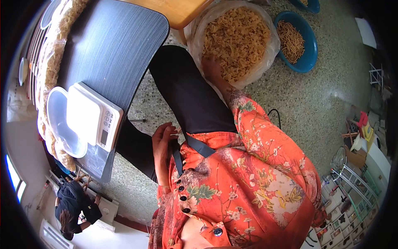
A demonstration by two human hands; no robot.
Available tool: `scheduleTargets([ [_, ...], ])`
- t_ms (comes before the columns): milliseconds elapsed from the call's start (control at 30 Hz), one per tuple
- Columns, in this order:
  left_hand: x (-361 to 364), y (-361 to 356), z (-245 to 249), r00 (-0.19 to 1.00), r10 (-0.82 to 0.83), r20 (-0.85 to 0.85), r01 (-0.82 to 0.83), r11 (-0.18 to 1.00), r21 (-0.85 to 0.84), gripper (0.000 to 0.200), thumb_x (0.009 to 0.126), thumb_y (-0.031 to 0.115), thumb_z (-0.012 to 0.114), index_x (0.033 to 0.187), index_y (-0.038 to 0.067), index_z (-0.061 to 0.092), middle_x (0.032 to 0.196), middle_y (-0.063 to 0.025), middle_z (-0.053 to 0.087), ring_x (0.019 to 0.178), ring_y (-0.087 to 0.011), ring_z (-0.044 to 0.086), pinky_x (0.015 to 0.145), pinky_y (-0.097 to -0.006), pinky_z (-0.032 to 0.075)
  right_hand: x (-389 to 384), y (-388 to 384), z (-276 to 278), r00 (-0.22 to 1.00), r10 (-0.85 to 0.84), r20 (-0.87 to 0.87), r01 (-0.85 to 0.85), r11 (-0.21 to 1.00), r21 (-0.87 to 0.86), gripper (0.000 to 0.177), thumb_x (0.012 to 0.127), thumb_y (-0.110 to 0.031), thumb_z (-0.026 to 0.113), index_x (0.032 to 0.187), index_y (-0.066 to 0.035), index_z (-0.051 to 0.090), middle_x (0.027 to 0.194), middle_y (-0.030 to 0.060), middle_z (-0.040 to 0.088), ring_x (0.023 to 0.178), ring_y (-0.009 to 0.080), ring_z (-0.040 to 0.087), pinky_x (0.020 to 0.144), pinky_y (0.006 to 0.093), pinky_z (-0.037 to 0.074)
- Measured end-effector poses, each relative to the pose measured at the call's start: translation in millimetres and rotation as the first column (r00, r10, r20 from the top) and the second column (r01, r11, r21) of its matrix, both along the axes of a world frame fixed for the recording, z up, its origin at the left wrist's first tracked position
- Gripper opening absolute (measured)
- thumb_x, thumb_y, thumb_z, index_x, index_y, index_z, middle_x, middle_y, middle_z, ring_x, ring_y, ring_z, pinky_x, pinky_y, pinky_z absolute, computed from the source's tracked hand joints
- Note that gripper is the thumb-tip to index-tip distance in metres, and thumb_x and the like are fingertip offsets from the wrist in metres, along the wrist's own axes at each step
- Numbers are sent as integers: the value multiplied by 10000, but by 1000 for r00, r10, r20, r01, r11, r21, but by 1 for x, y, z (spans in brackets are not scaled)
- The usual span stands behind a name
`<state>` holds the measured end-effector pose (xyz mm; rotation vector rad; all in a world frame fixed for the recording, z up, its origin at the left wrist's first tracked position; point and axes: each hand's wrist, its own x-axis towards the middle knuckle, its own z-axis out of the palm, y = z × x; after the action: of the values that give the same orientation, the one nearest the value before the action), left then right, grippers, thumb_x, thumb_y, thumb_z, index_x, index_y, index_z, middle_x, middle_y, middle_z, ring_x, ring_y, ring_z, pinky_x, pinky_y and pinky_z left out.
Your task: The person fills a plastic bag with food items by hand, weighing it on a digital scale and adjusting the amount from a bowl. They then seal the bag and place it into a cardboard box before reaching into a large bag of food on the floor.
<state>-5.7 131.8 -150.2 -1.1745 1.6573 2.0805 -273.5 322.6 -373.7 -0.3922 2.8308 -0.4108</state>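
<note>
My right hand (213, 69) reaches into the near edge of a large clear plastic bag (265, 68) full of yellow-brown crisp snack pieces (236, 39). Its fingers are dim against the snacks, so their grip is hard to make out. Close to my lap, my left hand (163, 139) hovers with loosely bent fingers and nothing visible in them. A dark strap (199, 146) lies at my waist beside it. On the dark wood-grain table (120, 37) sit a white digital scale (93, 114) and a translucent white plastic bowl (60, 120).
Packed clear bags of snacks (52, 70) line the table's far side. A blue basin (310, 45) of stick-shaped snacks (291, 41) stands on the speckled floor (315, 99) beside the big bag. An orange wooden surface (178, 10) adjoins it. Another person (74, 203) is in the background.
</note>
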Motion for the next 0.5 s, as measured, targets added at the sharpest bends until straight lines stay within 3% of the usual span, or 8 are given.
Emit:
scheduleTargets([
  [67,0,-1,-1,1000,-13,11,14,1000,-9,383,994,271,650,1238,-25,636,1028,-114,698,910,-175,682,775,-304,568,-4,4,-5,995,31,-94,-32,999,-18,382,811,-68,666,1183,-133,607,1253,263,469,1035,521,562,897,596,519],
  [133,0,-2,-2,1000,-7,5,7,1000,-8,387,994,276,650,1236,-26,637,1026,-113,698,908,-173,681,776,-304,567,-9,12,-2,993,28,-115,-48,984,-174,351,785,-71,676,1132,-106,639,1088,229,517,973,457,578,784,512,528],
  [233,0,-1,-2,1000,11,-4,-11,1000,2,388,993,278,649,1232,-28,638,1022,-112,699,905,-169,680,780,-304,563,-13,21,11,998,-28,-52,18,982,-190,368,755,-68,705,1114,-118,638,1158,254,515,970,500,596,821,554,514],
  [333,-1,-1,1,1000,16,3,-16,1000,3,378,993,264,647,1229,-31,639,1021,-113,698,904,-168,679,784,-304,560,-14,37,22,993,-104,-61,85,963,-255,424,738,-61,720,1147,-128,631,1135,253,524,925,487,611,791,535,532],
  [467,0,0,-1,1000,18,-14,-18,1000,15,357,996,238,640,1227,-35,639,1030,-119,695,909,-174,679,785,-304,559,-14,54,54,985,-136,-110,112,973,-201,532,720,-58,743,1229,-154,623,1158,254,506,882,479,620,752,520,546],
  [500,0,0,-2,1000,15,-15,-14,1000,18,357,996,238,640,1227,-35,639,1030,-119,695,909,-174,679,785,-304,559,-16,56,63,983,-179,-26,173,972,-157,581,729,-72,747,1279,-184,598,1224,257,472,1006,494,579,802,539,535],
])
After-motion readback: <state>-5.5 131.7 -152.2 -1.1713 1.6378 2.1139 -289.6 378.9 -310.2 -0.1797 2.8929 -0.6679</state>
